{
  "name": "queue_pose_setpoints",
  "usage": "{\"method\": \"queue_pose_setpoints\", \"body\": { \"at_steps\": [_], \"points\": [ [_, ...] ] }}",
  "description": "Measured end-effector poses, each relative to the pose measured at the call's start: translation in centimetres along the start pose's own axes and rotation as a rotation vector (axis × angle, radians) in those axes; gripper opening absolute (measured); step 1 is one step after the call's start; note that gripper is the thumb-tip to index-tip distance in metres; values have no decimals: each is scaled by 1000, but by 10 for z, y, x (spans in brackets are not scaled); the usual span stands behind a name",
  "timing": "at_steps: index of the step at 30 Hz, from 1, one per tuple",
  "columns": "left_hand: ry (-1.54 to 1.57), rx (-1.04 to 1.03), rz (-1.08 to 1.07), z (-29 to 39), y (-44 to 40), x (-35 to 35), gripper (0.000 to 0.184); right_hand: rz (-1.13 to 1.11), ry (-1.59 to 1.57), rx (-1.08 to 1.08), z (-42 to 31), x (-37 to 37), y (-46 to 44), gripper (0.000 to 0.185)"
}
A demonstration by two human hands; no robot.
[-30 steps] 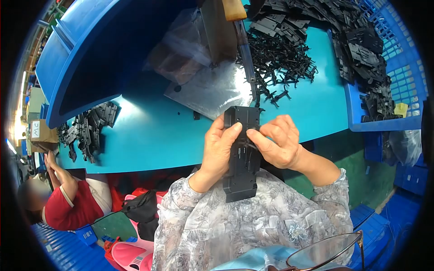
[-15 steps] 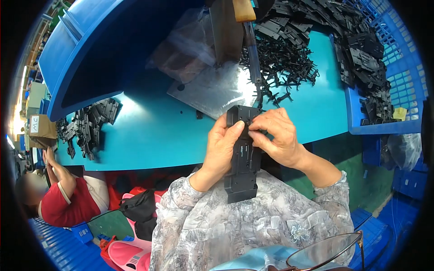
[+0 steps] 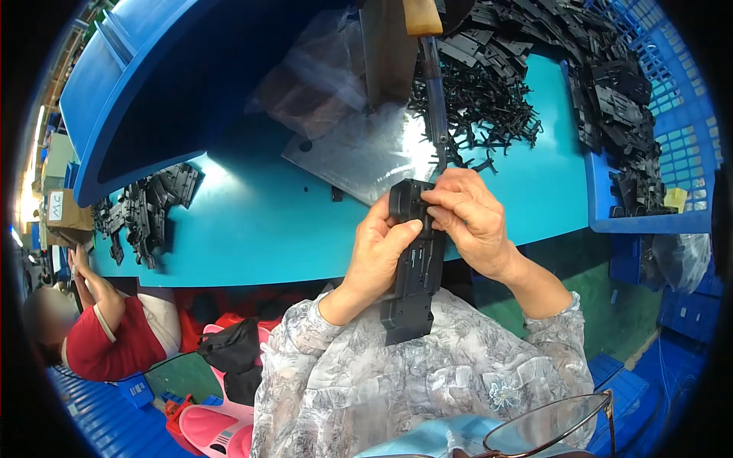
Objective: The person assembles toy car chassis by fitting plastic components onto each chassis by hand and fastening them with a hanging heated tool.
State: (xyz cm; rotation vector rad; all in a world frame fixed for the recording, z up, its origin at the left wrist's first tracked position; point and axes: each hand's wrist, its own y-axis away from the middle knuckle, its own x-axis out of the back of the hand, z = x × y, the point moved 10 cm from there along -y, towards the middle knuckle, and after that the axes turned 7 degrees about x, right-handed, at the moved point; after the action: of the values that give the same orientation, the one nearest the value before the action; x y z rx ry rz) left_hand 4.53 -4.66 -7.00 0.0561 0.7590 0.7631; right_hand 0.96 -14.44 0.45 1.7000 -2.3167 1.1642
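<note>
A long black plastic housing [image 3: 416, 278] is held upright in front of my body. My left hand [image 3: 376, 248] grips its left side, the thumb lying across its face. At the housing's upper right edge, my right hand [image 3: 475, 225] has thumb and forefinger pinched together; anything between those fingertips is hidden. Just beyond the right hand, a tool with a tan handle [image 3: 422, 17] and a long shaft points down. Behind it lies a heap of small black branched plastic parts [image 3: 489, 107] on the turquoise table [image 3: 252, 244].
A big blue bin [image 3: 99, 153] tilts over the table's left side. Black parts [image 3: 145, 210] are piled below it. At right stands a blue basket [image 3: 649, 223] with black parts stacked in it. A metal plate [image 3: 336, 160] lies centrally. Another person [image 3: 114, 336] sits at far left.
My right hand has shifted slightly up along the housing's upper end, its fingers still pinched. The left thumb has slid a little lower on the face; the housing has barely moved.
</note>
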Motion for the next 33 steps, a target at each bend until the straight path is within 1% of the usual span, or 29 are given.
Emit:
{"method": "queue_pose_setpoints", "body": {
  "at_steps": [1,4,7,10,13,19,22,28,30,32,33],
  "points": [
    [-2,-10,-4,0,0,-1,36,2,124,108,-9,2,-2,25],
    [-11,-13,-18,-1,-1,-2,36,35,172,126,-9,5,0,25],
    [-18,3,-26,0,-1,-3,36,55,141,73,-5,7,0,25],
    [-27,14,-45,-2,-1,-4,36,79,119,121,-7,7,5,23],
    [-41,19,-28,-2,-1,-3,36,107,168,121,-5,6,6,20],
    [-63,-9,-48,0,-1,-7,35,114,99,54,0,5,6,19],
    [-78,-16,-39,0,-1,-5,35,94,97,77,-3,4,5,18],
    [-106,-35,-53,-1,-1,-6,36,84,-38,-8,5,3,6,15],
    [-102,-29,-48,-1,-1,-6,36,117,-148,-128,19,2,11,14],
    [-101,-34,-47,-1,-1,-6,36,115,-135,-126,19,3,10,13],
    [-102,-40,-48,-1,-1,-6,36,97,-68,-65,12,4,6,13]
  ]
}}
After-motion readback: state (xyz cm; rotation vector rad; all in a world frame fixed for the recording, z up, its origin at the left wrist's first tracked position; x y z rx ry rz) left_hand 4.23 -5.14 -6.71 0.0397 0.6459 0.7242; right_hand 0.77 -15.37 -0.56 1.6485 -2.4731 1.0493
